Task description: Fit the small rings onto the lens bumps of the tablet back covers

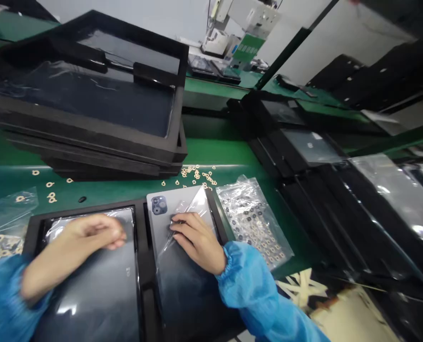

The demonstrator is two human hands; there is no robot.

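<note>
A grey tablet (pixel 177 285) with a camera block (pixel 159 205) at its top corner lies back up in the right slot of a black foam tray (pixel 146 266). My right hand (pixel 197 242) rests on it with outstretched fingers, touching a wrinkled clear film (pixel 197 204) over its upper part. Over the upper part of a second tablet (pixel 100 294), film-covered in the left slot, my left hand (pixel 93 232) is closed with curled fingers. Whether anything is between those fingers is hidden.
Foam trays (pixel 154 128) with wrapped tablets are stacked at the back left. Pale small rings (pixel 197 175) lie scattered on the green table. A clear bag (pixel 256 223) of rings is right of the tray, another bag (pixel 10 223) left. More trays (pixel 304 185) stand at right.
</note>
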